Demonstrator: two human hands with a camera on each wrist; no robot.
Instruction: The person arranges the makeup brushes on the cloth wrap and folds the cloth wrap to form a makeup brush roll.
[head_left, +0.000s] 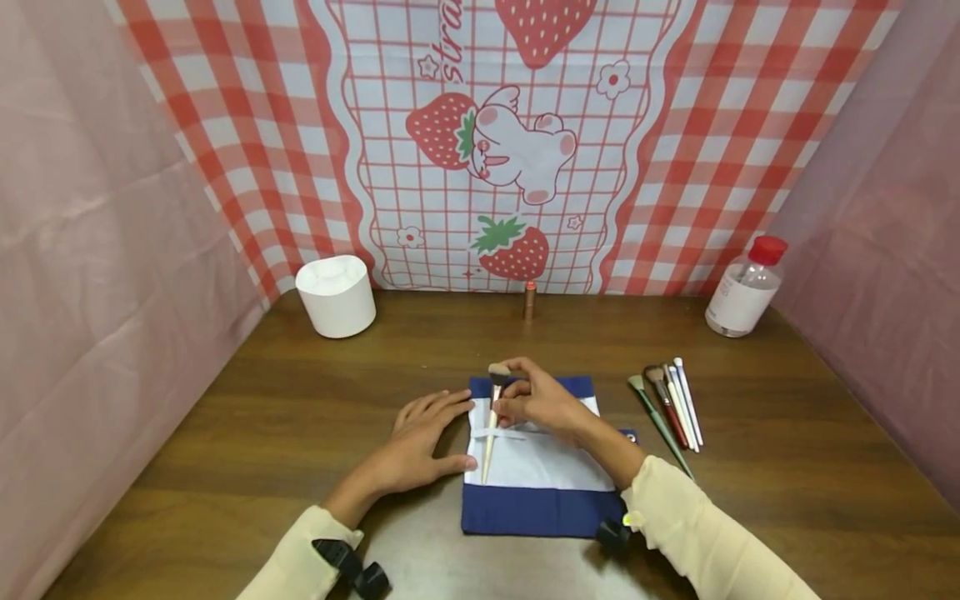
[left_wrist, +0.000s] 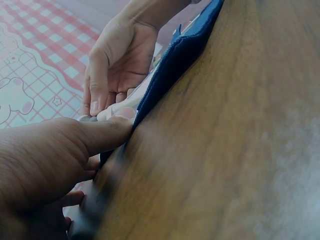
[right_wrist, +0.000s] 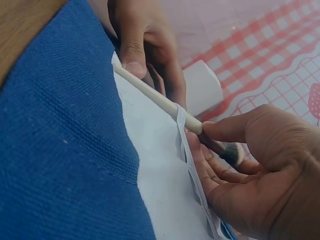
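Right hand extended over the brush roll, thumb and fingers pinching a cream-handled makeup brush near its head. Left hand lay at the roll's left edge, fingers extended, thumb on the white lining. Roll, navy outside, lay spread on the wood-grain table. Strawberry-print gingham cloth hung behind; pink drapes flanked it. Brush handle passed under the roll's white elastic strap. White cup stood back left, contents indistinct; red-capped clear bottle back right; copper-coloured tube between. Loose brushes lay right of the roll.
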